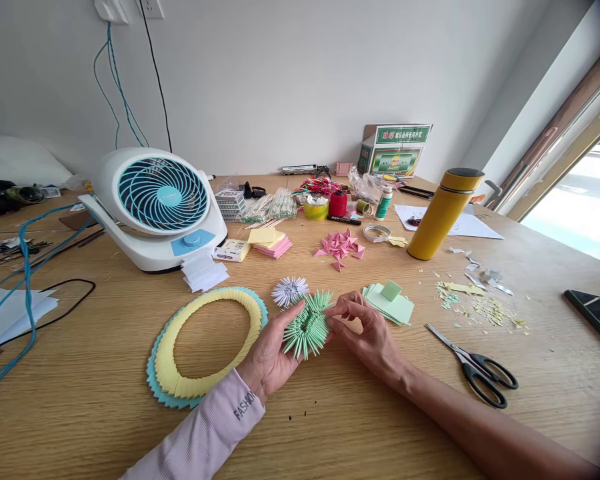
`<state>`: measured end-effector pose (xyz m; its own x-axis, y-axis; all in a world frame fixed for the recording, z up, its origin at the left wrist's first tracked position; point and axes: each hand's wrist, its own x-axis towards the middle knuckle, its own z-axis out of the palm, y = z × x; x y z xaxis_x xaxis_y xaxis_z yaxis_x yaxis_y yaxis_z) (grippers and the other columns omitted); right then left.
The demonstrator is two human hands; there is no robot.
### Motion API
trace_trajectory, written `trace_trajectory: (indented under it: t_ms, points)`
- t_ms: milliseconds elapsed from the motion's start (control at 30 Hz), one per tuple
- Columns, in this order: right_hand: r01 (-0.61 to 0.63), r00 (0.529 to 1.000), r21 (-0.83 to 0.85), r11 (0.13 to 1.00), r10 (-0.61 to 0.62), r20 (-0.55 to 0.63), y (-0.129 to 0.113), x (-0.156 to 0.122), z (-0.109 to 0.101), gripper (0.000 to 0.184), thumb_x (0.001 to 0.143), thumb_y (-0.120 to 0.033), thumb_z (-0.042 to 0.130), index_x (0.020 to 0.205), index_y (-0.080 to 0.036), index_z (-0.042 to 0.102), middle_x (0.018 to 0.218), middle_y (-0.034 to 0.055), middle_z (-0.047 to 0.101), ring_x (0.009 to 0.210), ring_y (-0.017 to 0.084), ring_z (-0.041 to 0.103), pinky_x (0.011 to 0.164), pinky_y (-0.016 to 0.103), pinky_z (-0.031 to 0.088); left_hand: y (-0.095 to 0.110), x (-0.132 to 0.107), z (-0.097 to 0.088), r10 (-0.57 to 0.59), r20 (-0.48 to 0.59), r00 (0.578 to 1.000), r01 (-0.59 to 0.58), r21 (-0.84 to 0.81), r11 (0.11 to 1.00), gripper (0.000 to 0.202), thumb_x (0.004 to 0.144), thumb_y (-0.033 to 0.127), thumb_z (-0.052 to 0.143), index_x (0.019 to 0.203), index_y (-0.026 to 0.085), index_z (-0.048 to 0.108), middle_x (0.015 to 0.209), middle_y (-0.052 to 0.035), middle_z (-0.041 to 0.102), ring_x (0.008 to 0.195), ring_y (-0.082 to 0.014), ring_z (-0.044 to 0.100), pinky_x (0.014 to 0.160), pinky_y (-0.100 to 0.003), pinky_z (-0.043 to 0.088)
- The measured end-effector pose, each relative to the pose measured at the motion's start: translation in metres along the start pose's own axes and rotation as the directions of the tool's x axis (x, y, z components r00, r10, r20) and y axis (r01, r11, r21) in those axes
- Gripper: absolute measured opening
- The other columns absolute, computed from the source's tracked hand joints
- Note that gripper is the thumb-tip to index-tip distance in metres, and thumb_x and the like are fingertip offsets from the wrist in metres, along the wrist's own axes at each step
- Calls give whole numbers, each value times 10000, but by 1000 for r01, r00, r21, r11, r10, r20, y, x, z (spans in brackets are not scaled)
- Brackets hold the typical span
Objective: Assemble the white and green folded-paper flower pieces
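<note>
A round, spiky green folded-paper ornament point(305, 327) with a small hole at its middle is held above the table. My left hand point(273, 350) grips it from the left and below, thumb on its upper edge. The fingers of my right hand point(363, 327) pinch at its right side; whether a loose piece is between them is hidden. Just behind lies a similar white paper ornament point(289, 291). To the left rests a large yellow and blue folded-paper ring point(167, 363). Green paper squares point(387, 305) lie beyond my right hand.
Black-handled scissors point(473, 367) lie at right, near paper scraps point(490, 310). A yellow flask point(443, 217) stands behind them. Pink folded pieces point(339, 247) form a heap at centre back. A white fan point(155, 207) occupies the left rear. A phone point(595, 317) sits at the right edge.
</note>
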<state>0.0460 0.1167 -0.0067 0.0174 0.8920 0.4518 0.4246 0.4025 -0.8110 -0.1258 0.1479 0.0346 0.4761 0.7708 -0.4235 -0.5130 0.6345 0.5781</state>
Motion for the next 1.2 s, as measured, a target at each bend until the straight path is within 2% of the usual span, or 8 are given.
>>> trace_trajectory:
  t_ms: [200, 300, 400, 467, 700, 900, 1067, 1200]
  points:
    - [-199, 978, 123, 972, 189, 85, 0, 2, -2, 245, 933, -369, 593, 1104, -211, 519, 708, -29, 537, 653, 160, 555, 633, 302, 456, -1, 0, -3, 20, -11, 1000, -19, 53, 998, 227, 895, 196, 640, 1092, 106, 708, 1078, -130, 747, 900, -222, 730, 842, -345, 607]
    - [-238, 966, 145, 961, 218, 140, -7, 6, -4, 402, 921, -439, 601, 1208, -216, 430, 833, -3, 584, 682, 160, 587, 626, 300, 473, -2, -1, -3, 40, 28, 999, -42, 90, 995, 237, 888, 197, 655, 1104, 118, 712, 1069, -119, 752, 896, -212, 731, 834, -323, 605]
    - [-219, 962, 91, 972, 199, 188, -13, 9, -6, 477, 893, -455, 630, 1251, -214, 427, 853, 2, 595, 639, 151, 570, 566, 281, 456, -5, -2, -2, 37, 49, 998, -44, 146, 988, 264, 886, 190, 660, 1139, 129, 704, 1104, -115, 746, 921, -207, 727, 846, -310, 598]
    - [-183, 967, 27, 983, 176, 183, -16, 10, -6, 395, 905, -405, 610, 1218, -206, 473, 813, 1, 611, 636, 155, 567, 565, 279, 452, -6, -3, -1, 37, 64, 997, -47, 177, 983, 278, 886, 188, 662, 1157, 135, 698, 1135, -115, 737, 950, -213, 721, 857, -316, 594]
    - [59, 990, -106, 993, -45, 133, -20, 13, -8, 181, 913, -211, 546, 1094, -209, 561, 1019, 74, 691, 877, 202, 639, 795, 354, 492, -7, -3, -3, 27, 99, 995, -44, 177, 983, 331, 881, 190, 668, 1211, 166, 671, 1184, -110, 717, 962, -219, 710, 827, -333, 602]
    - [113, 979, -168, 979, -80, 189, -22, 19, -9, 200, 919, -204, 542, 1119, -203, 539, 1028, 88, 705, 893, 219, 668, 794, 370, 490, -6, -2, -5, -10, 65, 998, -3, 190, 982, 282, 900, 190, 635, 1172, 137, 685, 1092, -128, 735, 750, -177, 701, 682, -323, 608]
    - [111, 976, -183, 977, -73, 205, -17, 22, -8, 300, 895, -238, 608, 1169, -200, 492, 971, 65, 697, 809, 199, 653, 758, 352, 489, -6, -1, -7, -3, 124, 992, -23, 206, 978, 309, 882, 211, 668, 1186, 160, 685, 1162, -128, 716, 842, -208, 714, 721, -344, 612]
    - [132, 965, -159, 978, -90, 248, -17, 26, -13, 321, 898, -237, 593, 1193, -177, 481, 939, 62, 674, 786, 182, 641, 710, 315, 488, -5, -2, -8, -24, 100, 995, 2, 217, 976, 290, 874, 222, 681, 1156, 157, 698, 1144, -131, 721, 847, -210, 715, 728, -355, 614]
